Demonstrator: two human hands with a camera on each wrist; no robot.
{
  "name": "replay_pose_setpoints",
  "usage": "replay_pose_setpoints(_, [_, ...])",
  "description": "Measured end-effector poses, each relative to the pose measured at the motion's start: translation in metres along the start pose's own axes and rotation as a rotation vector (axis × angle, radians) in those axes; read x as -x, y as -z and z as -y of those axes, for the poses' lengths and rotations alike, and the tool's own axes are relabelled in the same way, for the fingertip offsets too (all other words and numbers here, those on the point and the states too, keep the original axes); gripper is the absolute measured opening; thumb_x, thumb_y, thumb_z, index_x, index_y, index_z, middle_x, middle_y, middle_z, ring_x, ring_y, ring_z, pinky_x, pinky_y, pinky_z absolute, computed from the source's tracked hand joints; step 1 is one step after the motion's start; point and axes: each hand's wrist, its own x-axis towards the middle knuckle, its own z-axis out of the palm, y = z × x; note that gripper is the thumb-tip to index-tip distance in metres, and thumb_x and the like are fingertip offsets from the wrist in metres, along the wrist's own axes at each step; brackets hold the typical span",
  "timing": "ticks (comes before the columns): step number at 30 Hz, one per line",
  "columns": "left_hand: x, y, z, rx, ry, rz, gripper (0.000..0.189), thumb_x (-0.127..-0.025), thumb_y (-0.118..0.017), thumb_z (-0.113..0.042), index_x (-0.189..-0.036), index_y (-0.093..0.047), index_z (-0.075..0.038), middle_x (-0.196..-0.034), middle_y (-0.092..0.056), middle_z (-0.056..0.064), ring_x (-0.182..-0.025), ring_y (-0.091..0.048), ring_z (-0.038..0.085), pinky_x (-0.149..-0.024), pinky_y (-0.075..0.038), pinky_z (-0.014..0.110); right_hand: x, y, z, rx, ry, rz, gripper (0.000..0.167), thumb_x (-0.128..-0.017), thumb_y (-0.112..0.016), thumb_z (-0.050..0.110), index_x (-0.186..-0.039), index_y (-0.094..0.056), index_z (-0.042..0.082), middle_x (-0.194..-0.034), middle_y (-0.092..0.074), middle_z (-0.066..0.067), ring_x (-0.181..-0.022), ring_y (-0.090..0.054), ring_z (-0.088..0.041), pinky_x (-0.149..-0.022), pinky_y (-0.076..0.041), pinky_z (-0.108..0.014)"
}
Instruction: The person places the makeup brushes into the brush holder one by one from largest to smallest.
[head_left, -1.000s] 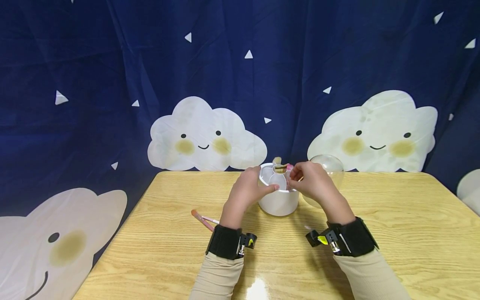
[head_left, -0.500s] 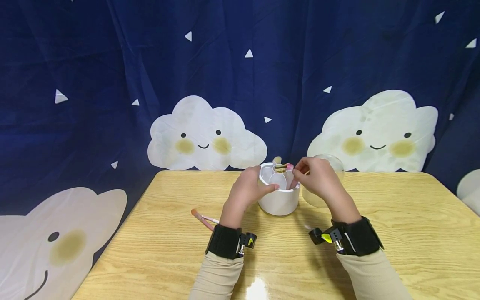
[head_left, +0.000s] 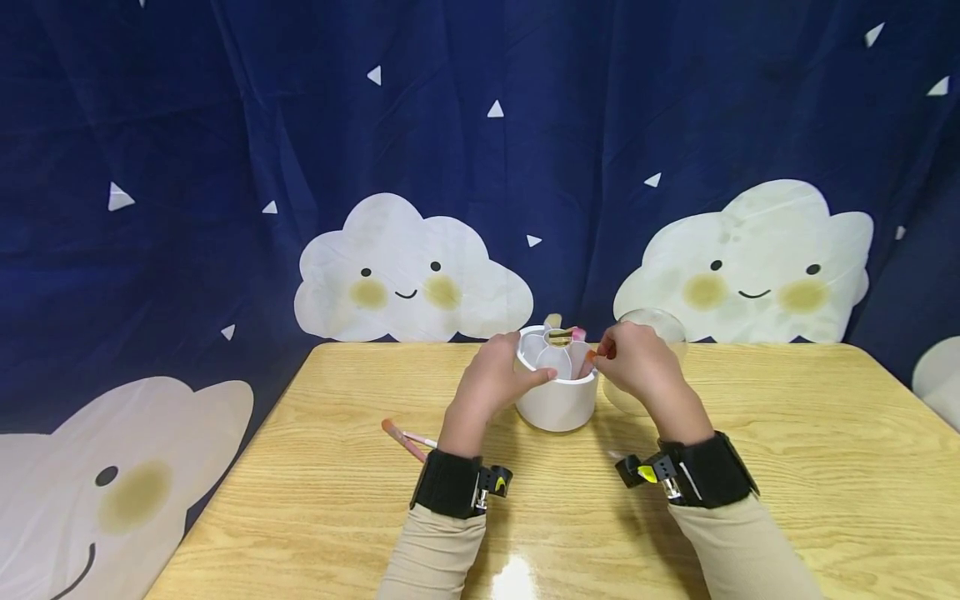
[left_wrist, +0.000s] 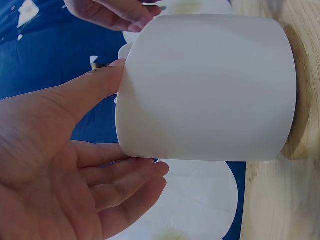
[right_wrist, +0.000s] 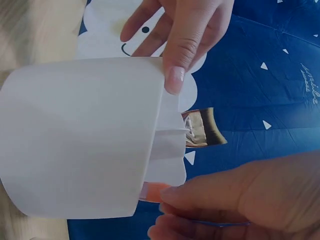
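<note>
A white round brush holder (head_left: 557, 408) with a petal-shaped divided insert stands upright on the table. My left hand (head_left: 495, 377) grips its left side, the thumb lying over the rim and the fingers against the far wall. At the holder's right side my right hand (head_left: 637, 358) pinches a makeup brush by its orange bristles (right_wrist: 158, 192); its lower part is hidden inside a right-hand compartment. A wide brush with a gold ferrule (right_wrist: 199, 128) sticks out of the insert. Pink bristles (head_left: 578, 333) and a beige tip (head_left: 553, 320) also show above the rim.
Two makeup brushes lie crossed on the wooden table, one with an orange-brown tip (head_left: 390, 427), partly behind the left wrist. A clear dome cover (head_left: 625, 398) stands just right of the holder, behind the right hand. A dark blue cloud-print curtain (head_left: 570, 167) hangs behind the table.
My right hand has shifted slightly outward to the right, and orange bristles now show between its fingertips at the holder's rim. The left hand has stayed in place on the holder.
</note>
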Motion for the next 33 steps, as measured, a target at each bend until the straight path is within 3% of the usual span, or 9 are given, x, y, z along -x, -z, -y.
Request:
replay_pose_setpoints(6, [0.0004, 0.0003, 0.0002, 0.007, 0.003, 0.004, 0.054, -0.088, -0.081, -0.035, -0.127, -0.064, -0.001, -0.116, -0.069, 0.012, -0.108, -0.066, 0.029, -0.092, -0.053, 0.043, -0.0004, -0.0028, 0.0008, -0.02, 0.054, -0.021, 0.016, -0.087, -0.075, 0.013, -0.075, -0.068, 0.006, -0.075, -0.063, -0.007, -0.069, -0.057, -0.024, -0.058, -0.044, -0.035])
replay_pose_setpoints(14, [-0.0002, 0.0001, 0.0004, 0.01, -0.001, 0.002, 0.055, -0.088, -0.081, -0.035, -0.128, -0.064, -0.001, -0.116, -0.069, 0.013, -0.108, -0.066, 0.029, -0.091, -0.053, 0.043, -0.0005, -0.0025, 0.0037, -0.052, 0.16, -0.061, 0.01, -0.09, -0.073, 0.008, -0.082, -0.069, 0.003, -0.075, -0.065, -0.007, -0.069, -0.057, -0.023, -0.062, -0.046, -0.037])
replay_pose_setpoints(25, [-0.0012, -0.0008, 0.0023, 0.02, 0.011, 0.013, 0.054, -0.088, -0.08, -0.035, -0.125, -0.064, 0.0, -0.115, -0.069, 0.012, -0.108, -0.066, 0.029, -0.092, -0.053, 0.043, -0.0015, -0.004, 0.0044, -0.041, 0.137, -0.053, 0.006, -0.089, -0.07, 0.006, -0.088, -0.071, 0.001, -0.079, -0.068, -0.01, -0.072, -0.06, -0.024, -0.064, -0.049, -0.038])
replay_pose_setpoints(33, [-0.0012, 0.0005, -0.0003, 0.0, 0.031, 0.018, 0.062, -0.089, -0.079, -0.039, -0.132, -0.06, 0.002, -0.121, -0.067, 0.014, -0.111, -0.065, 0.029, -0.095, -0.053, 0.043, 0.0006, 0.0, 0.0066, -0.047, 0.161, -0.062, 0.009, -0.091, -0.069, 0.008, -0.089, -0.071, -0.001, -0.079, -0.069, -0.011, -0.07, -0.06, -0.023, -0.062, -0.049, -0.036])
